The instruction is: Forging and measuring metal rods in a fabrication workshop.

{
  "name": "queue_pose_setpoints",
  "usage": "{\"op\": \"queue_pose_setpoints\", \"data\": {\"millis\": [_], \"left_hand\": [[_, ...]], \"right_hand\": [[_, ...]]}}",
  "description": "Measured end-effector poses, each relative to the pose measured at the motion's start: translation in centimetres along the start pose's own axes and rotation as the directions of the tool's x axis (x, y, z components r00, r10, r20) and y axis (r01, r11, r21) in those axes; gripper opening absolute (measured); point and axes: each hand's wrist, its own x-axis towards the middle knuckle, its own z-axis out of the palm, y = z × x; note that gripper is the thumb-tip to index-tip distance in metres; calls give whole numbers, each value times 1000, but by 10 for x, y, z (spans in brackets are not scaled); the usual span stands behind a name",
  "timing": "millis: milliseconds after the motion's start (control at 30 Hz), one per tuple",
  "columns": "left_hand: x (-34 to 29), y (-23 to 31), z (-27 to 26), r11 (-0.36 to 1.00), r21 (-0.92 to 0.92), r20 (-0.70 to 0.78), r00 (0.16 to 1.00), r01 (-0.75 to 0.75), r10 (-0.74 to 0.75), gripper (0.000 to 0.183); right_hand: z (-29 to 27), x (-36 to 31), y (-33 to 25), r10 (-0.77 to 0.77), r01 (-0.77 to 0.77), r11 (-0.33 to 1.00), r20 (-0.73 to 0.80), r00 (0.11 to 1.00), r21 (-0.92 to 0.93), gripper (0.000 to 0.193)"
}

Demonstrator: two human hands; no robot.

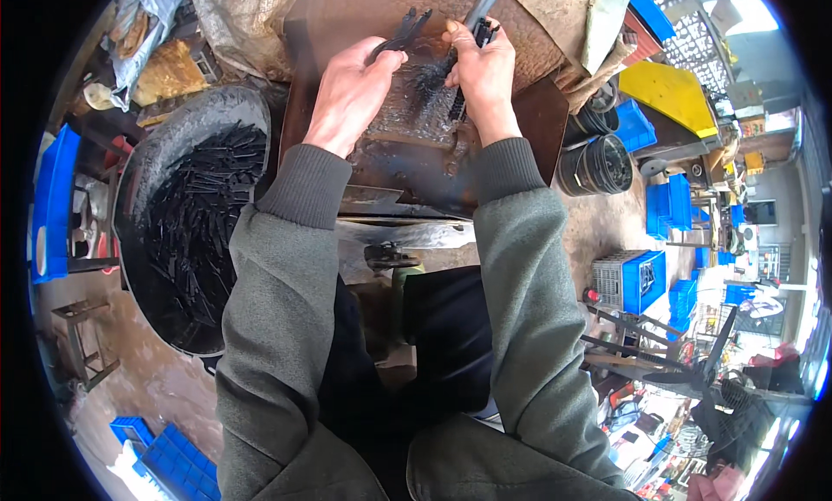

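My left hand (357, 89) is closed around a small bunch of thin black strips (403, 33), their tips sticking out past the fingers. Facing it, my right hand (485, 72) grips more black strips (482, 33), pinched between thumb and fingers. Behind the right hand a grey metal bar (485, 0) slants up to the top edge. Between the hands, a dark bristly patch (431, 81) lies on the wet, dirty brown worktop (390, 146); its exact kind I cannot make out. Left of my forearm stands a large black tub (139, 198) holding many similar black strips (204, 206).
Dark buckets (598, 165) stand right of the worktop, with a yellow panel (667, 94) beyond. Blue crates (641, 280) and a black fan (706, 375) are at the right. A small stool (87, 341) and blue bins (178, 466) stand at the left.
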Motion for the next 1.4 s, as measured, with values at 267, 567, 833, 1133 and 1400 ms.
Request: {"op": "queue_pose_setpoints", "data": {"millis": [267,567,833,1133,1400], "left_hand": [[2,-7,1,997,-6,-73,994,76,-76,31],[7,-10,3,996,-47,-97,992,70,-74,35],[1,-4,2,996,32,-150,986,78,-72,38],[-19,27,3,997,46,-137,989,61,-54,35],[-30,30,-11,992,99,-96,993,72,-63,31]], "right_hand": [[0,3,1,-2,2,1000,9,1000,13,19],[2,2,0,20,-21,998,10,1000,53,18],[3,1,0,25,-25,998,8,1000,62,19],[3,-4,-9,37,-37,999,-13,999,34,19],[-30,-57,-34,158,-168,981,103,982,93,21]]}}
